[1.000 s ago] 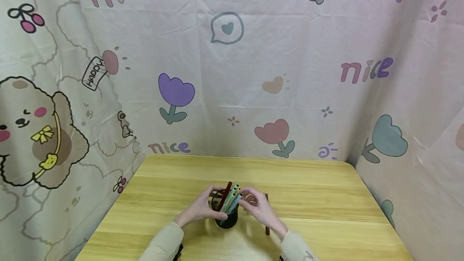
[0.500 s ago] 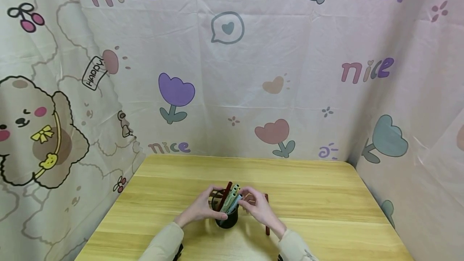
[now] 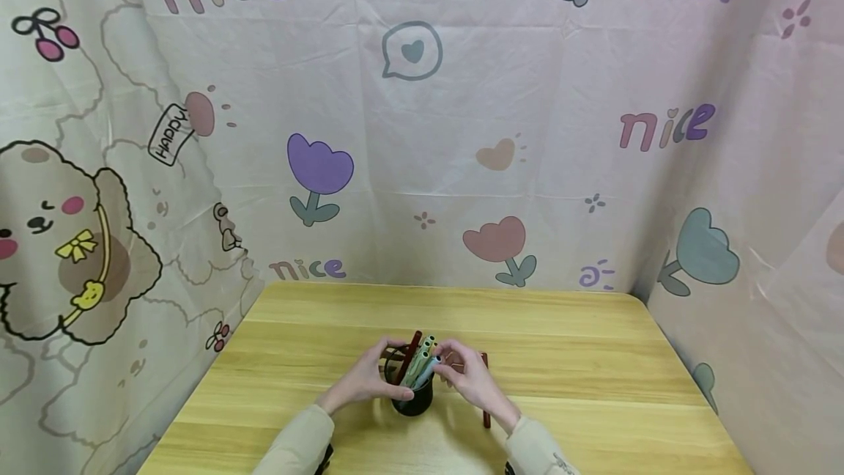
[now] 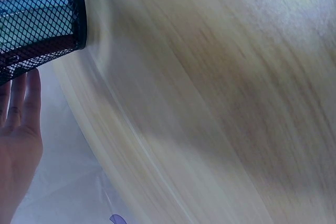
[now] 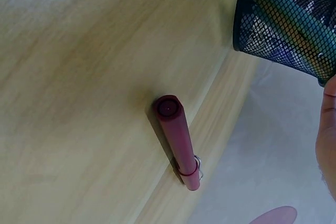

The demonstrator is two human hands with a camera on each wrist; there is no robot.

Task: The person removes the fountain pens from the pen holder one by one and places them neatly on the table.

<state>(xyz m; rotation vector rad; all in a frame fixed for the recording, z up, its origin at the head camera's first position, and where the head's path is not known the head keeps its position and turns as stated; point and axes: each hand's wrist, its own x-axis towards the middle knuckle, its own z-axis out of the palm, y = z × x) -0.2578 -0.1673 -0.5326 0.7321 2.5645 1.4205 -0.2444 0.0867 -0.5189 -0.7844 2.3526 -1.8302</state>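
A black mesh pen cup [image 3: 413, 404] stands on the wooden table, holding a dark red pen [image 3: 409, 355], light green pens [image 3: 418, 365] and a light blue pen [image 3: 428, 371]. My left hand [image 3: 366, 378] grips the cup from the left, its thumb across the front and fingers behind. My right hand [image 3: 472, 378] is at the cup's right rim with bent fingers. Its thumb lies by the light blue pen; whether it pinches that pen is unclear. In the right wrist view a fingertip meets the rim of the mesh cup [image 5: 286, 24].
Another dark red pen [image 5: 181, 140] with a metal clip lies on the table [image 3: 567, 358], to the cup's right and partly under my right forearm. A printed cloth [image 3: 409, 138] hangs behind the table and along both sides.
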